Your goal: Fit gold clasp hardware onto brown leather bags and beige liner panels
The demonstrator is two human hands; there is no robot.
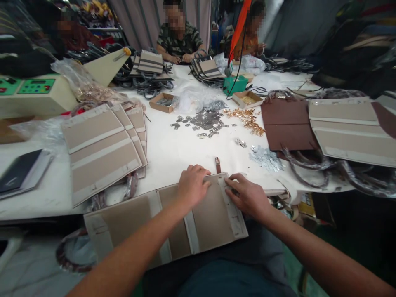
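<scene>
A beige bag panel (211, 220) with pale strips lies tilted across my lap and the table's front edge. My left hand (193, 187) rests on its upper part, fingers loosely bent and the thumb apart, with nothing seen in it. Near the panel's upper right corner, my right hand (247, 196) is closed at the fingertips beside a pale strip. Whatever those fingers pinch is too small to make out. A short brown strap (218, 165) with a metal fitting sticks out beyond the panel's top edge. Below the panel's left end hangs a wrapped handle (72, 251).
More beige panels (100, 148) are stacked at left, near a dark notebook (21, 171). Grey metal plates (207, 119), gold fittings (247, 119) and silver plates (267, 159) lie loose ahead. Brown bag pieces (287, 123) fill the right. Two people sit across the table.
</scene>
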